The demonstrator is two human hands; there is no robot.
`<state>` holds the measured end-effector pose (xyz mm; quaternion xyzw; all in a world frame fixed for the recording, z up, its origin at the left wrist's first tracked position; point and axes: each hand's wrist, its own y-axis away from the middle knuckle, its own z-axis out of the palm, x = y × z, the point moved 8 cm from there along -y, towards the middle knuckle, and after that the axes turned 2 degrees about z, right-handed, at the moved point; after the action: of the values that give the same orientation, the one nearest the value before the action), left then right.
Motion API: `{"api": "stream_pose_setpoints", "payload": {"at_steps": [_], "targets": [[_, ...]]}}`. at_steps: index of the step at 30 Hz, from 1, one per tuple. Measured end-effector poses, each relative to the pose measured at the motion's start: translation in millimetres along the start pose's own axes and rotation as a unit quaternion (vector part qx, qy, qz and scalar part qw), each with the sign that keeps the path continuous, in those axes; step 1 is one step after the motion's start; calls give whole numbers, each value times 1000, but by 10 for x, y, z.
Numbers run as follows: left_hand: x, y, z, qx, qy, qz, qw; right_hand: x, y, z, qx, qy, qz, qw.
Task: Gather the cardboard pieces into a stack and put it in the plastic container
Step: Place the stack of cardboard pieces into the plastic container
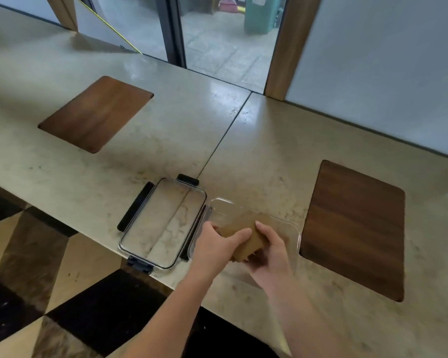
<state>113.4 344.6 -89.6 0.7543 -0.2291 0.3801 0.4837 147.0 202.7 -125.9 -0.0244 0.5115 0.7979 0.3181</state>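
Pale stone counter runs beneath a window wall, a dark seam splitting it and two wooden inlays set flush into it, one to the far left and one to the right. Near the counter's front edge, a person's left hand and right hand close together around a stack of cardboard pieces, fingers of both wrapped on its sides, holding it over the open clear plastic container. Whether the stack's underside already touches the container floor cannot be told. The container's lid, with dark latches, lies flat just beside it on the left, touching or nearly touching its wall. The step in hand appears to be lowering the stack inside; doing it well likely means keeping the edges squared between both palms, setting it down level, and letting go only once it rests flat so no piece fans out. Room is tight to the left against the lid and toward the counter's front edge, where checkered floor drops away; the counter behind and to the right is open.
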Motion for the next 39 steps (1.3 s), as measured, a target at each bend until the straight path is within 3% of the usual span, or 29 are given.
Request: {"api": "stream_pose_setpoints", "payload": {"at_steps": [4, 7, 13, 19, 25, 29, 35, 39], "targets": [[2, -148, -111, -109, -220, -26, 969, 14, -160, -27, 10, 76, 37, 996], [93, -280, -164, -87, -354, 5, 931, 10, -262, 113, 17, 108, 52, 993], [169, -258, -108, -18, -520, 69, 851, 68, -470, 411, 18, 187, 68, 980], [292, -202, -302, 84, -490, 164, 852, 141, -616, 443, 48, 213, 64, 974], [133, -284, -403, 89, -386, 144, 907, 216, -665, 532, 72, 256, 43, 963], [123, -282, -348, 94, -380, 156, 907, 215, -720, 533, 93, 357, 14, 929], [81, -262, -315, 105, -386, 174, 900, 227, -698, 503, 101, 342, -4, 934], [210, -249, -262, 95, -456, 184, 865, 179, -593, 489, 91, 323, -9, 942]]}}
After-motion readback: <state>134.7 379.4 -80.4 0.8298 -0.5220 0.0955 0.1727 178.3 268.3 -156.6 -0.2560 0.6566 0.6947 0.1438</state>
